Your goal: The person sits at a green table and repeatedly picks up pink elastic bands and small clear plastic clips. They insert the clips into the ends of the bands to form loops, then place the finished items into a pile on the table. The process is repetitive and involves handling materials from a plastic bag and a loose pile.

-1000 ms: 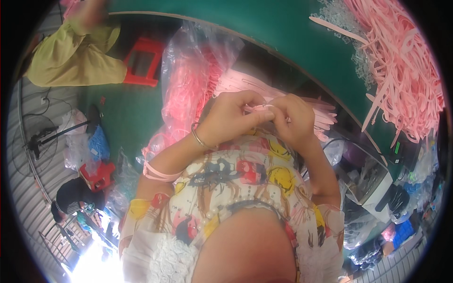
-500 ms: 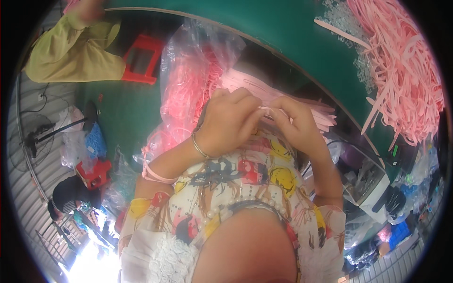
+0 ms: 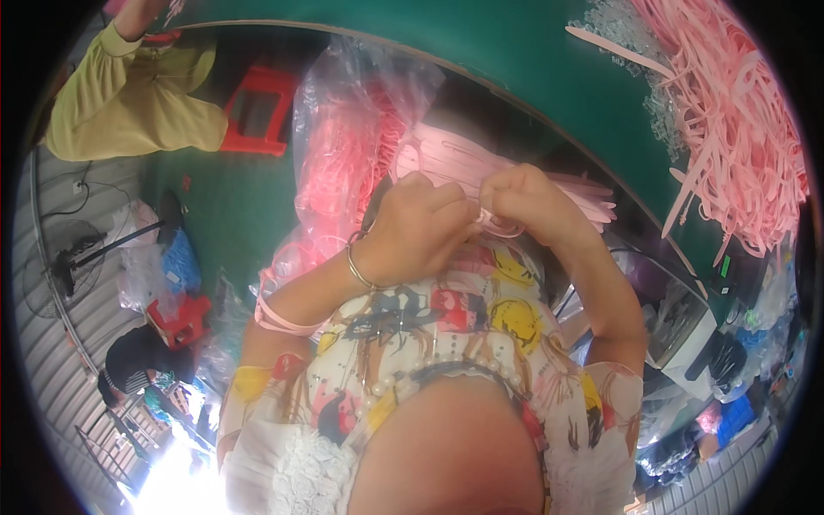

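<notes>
Green-topped workroom table, pink straps in several lots, one in hand

Worktable (image 3: 506, 51), green, its edge in front of the seated person. On it, to the right: one tangled heap of pink straps (image 3: 730, 129), beside small clear pieces (image 3: 608, 30).

Item, left hand (image 3: 422, 219): fingers curled, the tips pinching one end of a thin pink strap (image 3: 505, 229).

Item, right hand (image 3: 530, 199): fingers bent inward, gripping the same strap close to the left fingertips. The strap lies between the two hands, in front of the chest, partly looped; the exact join is covered by the fingers.

Item, straight bundle of pink straps (image 3: 459, 154): just beyond the hands, laid roughly parallel; its support is hidden.

Item, clear plastic bag (image 3: 319, 81): left of the bundle, packed with pink strands.

Item, pink band (image 3: 287, 324): around the left forearm.

Condition, as I judge it from my spot: the held piece is mid-handling, not yet let go. Plenty of strap remains in the heap; whether bundle and bag are finished or waiting, I cannot tell.
</notes>
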Action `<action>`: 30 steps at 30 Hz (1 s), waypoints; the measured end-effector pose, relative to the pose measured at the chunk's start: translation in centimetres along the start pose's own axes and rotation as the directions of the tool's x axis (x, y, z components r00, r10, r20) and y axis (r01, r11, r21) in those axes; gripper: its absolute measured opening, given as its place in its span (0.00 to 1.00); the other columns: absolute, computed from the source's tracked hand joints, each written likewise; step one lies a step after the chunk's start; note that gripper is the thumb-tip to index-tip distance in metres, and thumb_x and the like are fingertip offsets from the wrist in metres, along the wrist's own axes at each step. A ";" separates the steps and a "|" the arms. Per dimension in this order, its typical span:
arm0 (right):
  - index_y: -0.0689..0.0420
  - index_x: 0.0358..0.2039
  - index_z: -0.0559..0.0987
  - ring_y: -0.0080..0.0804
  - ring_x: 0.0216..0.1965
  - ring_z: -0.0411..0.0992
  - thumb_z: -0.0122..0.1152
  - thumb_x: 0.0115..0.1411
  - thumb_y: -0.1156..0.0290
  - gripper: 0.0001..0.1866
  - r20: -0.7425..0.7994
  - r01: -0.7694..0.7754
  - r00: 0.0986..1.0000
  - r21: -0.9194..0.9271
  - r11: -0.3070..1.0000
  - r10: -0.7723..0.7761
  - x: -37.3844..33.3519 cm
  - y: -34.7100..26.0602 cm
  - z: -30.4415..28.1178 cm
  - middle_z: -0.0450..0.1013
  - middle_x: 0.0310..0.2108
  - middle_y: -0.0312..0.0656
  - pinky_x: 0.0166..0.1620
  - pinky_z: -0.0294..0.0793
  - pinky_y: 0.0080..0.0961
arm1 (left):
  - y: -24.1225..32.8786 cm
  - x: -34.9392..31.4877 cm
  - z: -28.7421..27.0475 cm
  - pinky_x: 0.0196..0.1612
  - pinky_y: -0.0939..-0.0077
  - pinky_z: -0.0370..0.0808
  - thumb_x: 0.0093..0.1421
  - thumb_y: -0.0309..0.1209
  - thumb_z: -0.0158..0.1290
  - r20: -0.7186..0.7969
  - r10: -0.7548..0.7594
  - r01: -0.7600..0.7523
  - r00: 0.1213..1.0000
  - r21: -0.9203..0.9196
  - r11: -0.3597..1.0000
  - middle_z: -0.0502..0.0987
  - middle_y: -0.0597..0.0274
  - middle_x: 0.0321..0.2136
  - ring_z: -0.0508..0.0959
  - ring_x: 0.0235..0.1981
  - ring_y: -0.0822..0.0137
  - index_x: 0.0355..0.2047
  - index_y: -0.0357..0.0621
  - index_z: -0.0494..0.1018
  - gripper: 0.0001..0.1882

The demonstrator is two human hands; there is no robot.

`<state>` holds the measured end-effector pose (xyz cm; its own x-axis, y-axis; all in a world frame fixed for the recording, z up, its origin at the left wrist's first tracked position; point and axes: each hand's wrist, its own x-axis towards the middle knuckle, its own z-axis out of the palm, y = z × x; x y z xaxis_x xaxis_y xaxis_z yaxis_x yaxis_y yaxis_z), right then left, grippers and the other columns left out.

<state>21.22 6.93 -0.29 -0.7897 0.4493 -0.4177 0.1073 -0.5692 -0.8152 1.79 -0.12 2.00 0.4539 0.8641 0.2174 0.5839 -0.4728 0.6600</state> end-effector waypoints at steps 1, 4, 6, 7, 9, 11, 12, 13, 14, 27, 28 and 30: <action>0.60 0.18 0.74 0.12 0.18 0.59 0.50 0.55 0.71 0.11 -0.002 0.016 1.000 -0.005 1.000 -0.016 -0.1 0.0 0.0 0.66 0.16 0.29 0.21 0.55 0.13 | 0.0 0.0 -0.1 0.30 0.71 0.64 0.53 0.27 0.55 0.020 0.001 -0.001 1.000 -0.005 1.000 0.72 0.59 0.23 0.71 0.24 0.61 0.31 0.40 0.73 0.06; 0.60 0.21 0.75 0.12 0.20 0.61 0.51 0.55 0.71 0.09 0.008 0.101 0.995 -0.010 0.995 -0.101 -0.6 -0.1 0.1 0.68 0.18 0.30 0.22 0.56 0.12 | -0.3 0.1 0.1 0.32 0.73 0.66 0.57 0.28 0.53 0.096 -0.170 0.194 0.981 -0.407 0.893 0.71 0.59 0.23 0.72 0.25 0.64 0.31 0.39 0.72 0.05; 0.60 0.23 0.76 0.12 0.21 0.62 0.52 0.55 0.71 0.08 0.001 0.220 0.975 -0.079 0.972 -0.221 -0.7 -0.2 0.2 0.69 0.20 0.30 0.23 0.57 0.12 | -0.7 0.1 -0.2 0.31 0.74 0.68 0.59 0.32 0.52 0.151 -0.229 0.274 0.962 -0.531 0.802 0.71 0.60 0.23 0.72 0.25 0.67 0.30 0.39 0.73 0.08; 0.60 0.23 0.75 0.11 0.22 0.62 0.53 0.55 0.71 0.08 -0.007 0.302 0.952 -0.149 0.942 -0.307 -0.7 -0.2 0.2 0.69 0.20 0.30 0.24 0.58 0.13 | -0.8 0.1 -0.4 0.30 0.74 0.69 0.60 0.34 0.51 0.184 -0.253 0.312 0.950 -0.587 0.747 0.71 0.60 0.23 0.73 0.26 0.68 0.30 0.39 0.73 0.10; 0.60 0.24 0.75 0.13 0.22 0.64 0.55 0.54 0.72 0.06 -0.043 0.394 0.906 -0.277 0.876 -0.421 -0.6 -0.1 0.4 0.70 0.20 0.31 0.26 0.60 0.15 | -0.8 0.2 -0.9 0.31 0.77 0.69 0.62 0.36 0.49 0.283 -0.308 0.418 0.908 -0.647 0.638 0.71 0.63 0.23 0.72 0.26 0.73 0.31 0.39 0.73 0.12; 0.60 0.23 0.74 0.18 0.21 0.66 0.58 0.51 0.74 0.04 -0.104 0.413 0.868 -0.394 0.821 -0.486 -0.4 0.2 1.0 0.70 0.19 0.34 0.28 0.62 0.18 | -0.9 0.2 -1.3 0.31 0.79 0.70 0.64 0.37 0.48 0.375 -0.350 0.509 0.858 -0.712 0.483 0.72 0.65 0.24 0.71 0.27 0.75 0.31 0.38 0.73 0.13; 0.60 0.23 0.74 0.22 0.20 0.66 0.58 0.49 0.76 0.03 -0.099 0.482 0.780 -0.536 0.693 -0.618 -0.2 0.3 1.3 0.68 0.18 0.35 0.28 0.62 0.21 | -1.0 0.2 -1.4 0.32 0.79 0.70 0.64 0.37 0.48 0.421 -0.367 0.547 0.830 -0.746 0.381 0.73 0.65 0.25 0.72 0.28 0.75 0.31 0.38 0.73 0.14; 0.60 0.22 0.73 0.26 0.20 0.65 0.59 0.47 0.77 0.03 -0.070 0.519 0.675 -0.663 0.540 -0.735 0.1 0.4 1.6 0.67 0.18 0.36 0.28 0.62 0.23 | -1.0 0.3 -1.6 0.33 0.80 0.71 0.64 0.37 0.48 0.467 -0.378 0.578 0.799 -0.769 0.273 0.73 0.65 0.26 0.72 0.29 0.76 0.31 0.38 0.73 0.14; 0.59 0.21 0.73 0.30 0.19 0.65 0.59 0.44 0.78 0.04 -0.019 0.522 0.558 -0.770 0.368 -0.830 0.4 0.6 1.9 0.66 0.17 0.38 0.29 0.62 0.26 | -1.0 0.4 -1.7 0.34 0.79 0.72 0.64 0.37 0.48 0.483 -0.386 0.589 0.786 -0.774 0.232 0.74 0.65 0.27 0.73 0.30 0.75 0.31 0.37 0.73 0.14; 0.60 0.25 0.75 0.34 0.21 0.68 0.60 0.46 0.78 0.05 -0.055 0.477 0.467 -0.825 0.303 -0.883 0.9 1.3 2.6 0.68 0.20 0.40 0.30 0.66 0.29 | -2.1 0.9 -1.5 0.37 0.85 0.68 0.61 0.35 0.51 0.549 -0.380 0.594 0.745 -0.804 0.003 0.70 0.69 0.26 0.69 0.28 0.79 0.30 0.39 0.71 0.11; 0.61 0.27 0.76 0.32 0.23 0.70 0.61 0.47 0.76 0.06 -0.135 0.493 0.568 -0.735 0.467 -0.812 0.4 1.2 2.6 0.70 0.22 0.41 0.31 0.68 0.27 | -1.7 1.3 -2.1 0.36 0.85 0.68 0.61 0.34 0.52 0.530 -0.432 0.622 0.729 -0.777 0.095 0.69 0.69 0.26 0.69 0.28 0.79 0.30 0.39 0.71 0.09; 0.63 0.32 0.77 0.28 0.26 0.72 0.62 0.50 0.74 0.08 -0.220 0.444 0.759 -0.514 0.734 -0.613 -0.3 0.5 2.3 0.73 0.26 0.41 0.33 0.70 0.24 | -0.7 1.9 -2.8 0.37 0.84 0.68 0.60 0.30 0.52 0.410 -0.452 0.571 0.793 -0.758 0.314 0.69 0.69 0.27 0.69 0.29 0.78 0.31 0.38 0.71 0.07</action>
<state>20.11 4.96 0.37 -0.5322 0.8413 0.0946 0.0389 0.1359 -0.9900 0.33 2.33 3.96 0.3717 0.8277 -0.4205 -0.0679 0.4759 0.8769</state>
